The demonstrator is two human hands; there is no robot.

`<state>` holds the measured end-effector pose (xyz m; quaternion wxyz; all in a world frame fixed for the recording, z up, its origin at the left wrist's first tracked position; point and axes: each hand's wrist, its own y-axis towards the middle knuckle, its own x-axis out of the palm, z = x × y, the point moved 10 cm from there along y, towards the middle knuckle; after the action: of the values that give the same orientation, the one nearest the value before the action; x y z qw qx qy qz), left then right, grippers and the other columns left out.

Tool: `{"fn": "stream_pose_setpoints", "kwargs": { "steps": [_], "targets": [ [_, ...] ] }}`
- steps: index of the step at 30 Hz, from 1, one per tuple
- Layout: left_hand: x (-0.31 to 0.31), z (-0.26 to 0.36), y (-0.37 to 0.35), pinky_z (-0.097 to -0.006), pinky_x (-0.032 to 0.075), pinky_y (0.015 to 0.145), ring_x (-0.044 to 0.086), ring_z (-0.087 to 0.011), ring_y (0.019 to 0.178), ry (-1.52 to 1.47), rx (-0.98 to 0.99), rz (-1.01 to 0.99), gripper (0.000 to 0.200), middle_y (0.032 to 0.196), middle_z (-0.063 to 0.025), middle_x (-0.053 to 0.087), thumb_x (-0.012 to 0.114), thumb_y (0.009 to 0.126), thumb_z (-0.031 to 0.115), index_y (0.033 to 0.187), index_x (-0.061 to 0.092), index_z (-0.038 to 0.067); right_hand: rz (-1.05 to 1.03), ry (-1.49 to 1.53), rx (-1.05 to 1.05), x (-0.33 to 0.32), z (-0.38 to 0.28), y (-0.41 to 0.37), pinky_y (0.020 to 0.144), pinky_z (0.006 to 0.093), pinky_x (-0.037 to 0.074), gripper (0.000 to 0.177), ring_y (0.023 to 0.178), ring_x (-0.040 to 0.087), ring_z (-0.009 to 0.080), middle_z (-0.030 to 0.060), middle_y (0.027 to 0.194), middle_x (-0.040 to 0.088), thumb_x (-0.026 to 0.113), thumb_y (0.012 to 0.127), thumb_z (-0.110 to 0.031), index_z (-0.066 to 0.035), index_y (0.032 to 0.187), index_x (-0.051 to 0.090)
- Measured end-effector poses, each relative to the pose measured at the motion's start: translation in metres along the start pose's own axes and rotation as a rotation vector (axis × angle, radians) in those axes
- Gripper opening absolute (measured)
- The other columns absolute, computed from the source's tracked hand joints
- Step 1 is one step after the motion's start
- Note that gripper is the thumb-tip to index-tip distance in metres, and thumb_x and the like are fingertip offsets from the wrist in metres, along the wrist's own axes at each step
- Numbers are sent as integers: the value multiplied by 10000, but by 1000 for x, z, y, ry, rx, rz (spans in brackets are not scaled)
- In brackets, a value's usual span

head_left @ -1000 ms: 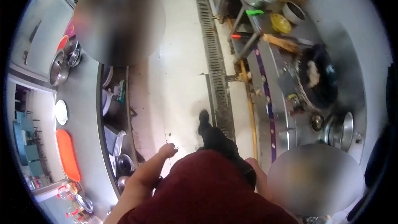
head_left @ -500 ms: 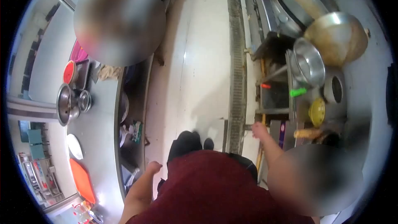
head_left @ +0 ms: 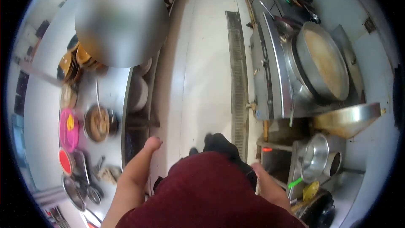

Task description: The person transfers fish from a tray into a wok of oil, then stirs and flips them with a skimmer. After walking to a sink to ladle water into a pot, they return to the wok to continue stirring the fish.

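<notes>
My left hand [head_left: 153, 143] hangs in the air over the aisle, near the edge of the left steel counter [head_left: 116, 109]. Its fingers look curled in, with nothing visible in them. My right hand [head_left: 258, 169] hangs low by my right side, near the stand below the metal bowls; its fingers are foreshortened and mostly hidden. Neither hand touches anything that I can see. On the left counter nearby stands a pot of brown liquid [head_left: 95, 128] with a ladle [head_left: 98, 95] in it. A pink basket [head_left: 68, 128] holds something yellow.
The tiled floor [head_left: 202, 80] runs ahead, with a drain grate [head_left: 237, 59] along it. At right are a stove with a large pan of cloudy liquid [head_left: 322, 61], a tilted wok [head_left: 350, 120], a steel bowl [head_left: 315, 156] and a yellow colander [head_left: 311, 191]. Stacked bowls [head_left: 67, 67] stand left.
I have moved forward along the aisle; the stove and wok are nearer, and the pot with the ladle has come into view. Both arms have swung, my right hand back towards my body.
</notes>
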<state>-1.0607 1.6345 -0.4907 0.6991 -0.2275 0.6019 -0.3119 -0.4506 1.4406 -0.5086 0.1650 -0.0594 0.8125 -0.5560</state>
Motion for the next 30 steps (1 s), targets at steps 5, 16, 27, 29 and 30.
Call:
{"fn": "stream_pose_setpoints", "kwargs": {
  "steps": [5, 16, 27, 29, 30],
  "targets": [
    [-270, 21, 125, -392, 445, 805, 563, -338, 916, -622, -241, 341, 297, 956, -160, 611, 553, 756, 245, 959, 587, 31, -94, -715, -439, -47, 5, 190, 469, 371, 417, 85, 603, 577, 264, 85, 690, 598, 602, 646, -157, -97, 696, 636],
    [-338, -42, 339, -394, 469, 781, 576, -327, 897, 145, -29, -270, 289, 975, -106, 621, 454, 770, 191, 1000, 624, 148, 203, 81, -397, -238, -820, 186, 470, 267, 435, 170, 561, 559, 139, 58, 715, 586, 554, 814, -170, -38, 915, 584],
    [-728, -41, 777, -366, 486, 660, 595, -257, 800, 470, 287, -81, 208, 813, -111, 627, 598, 565, 180, 760, 658, 139, -47, -312, -116, -291, -942, 366, 506, 302, 447, 162, 534, 523, 163, 69, 632, 529, 561, 829, -190, -28, 837, 560],
    [-898, 16, 823, -378, 460, 784, 574, -300, 893, 236, 265, 134, 292, 935, -151, 613, 540, 709, 241, 950, 624, 98, -115, -156, 60, -314, -905, 404, 490, 323, 409, 208, 496, 454, 167, 68, 565, 463, 556, 838, -211, -58, 698, 539],
    [-960, 49, 845, -382, 445, 826, 562, -315, 932, 321, 307, 192, 320, 980, -164, 605, 530, 740, 267, 987, 614, 81, -149, 318, 135, -321, -896, 426, 478, 332, 376, 254, 480, 403, 160, 59, 535, 421, 552, 842, -225, -85, 635, 509]
  ]
}}
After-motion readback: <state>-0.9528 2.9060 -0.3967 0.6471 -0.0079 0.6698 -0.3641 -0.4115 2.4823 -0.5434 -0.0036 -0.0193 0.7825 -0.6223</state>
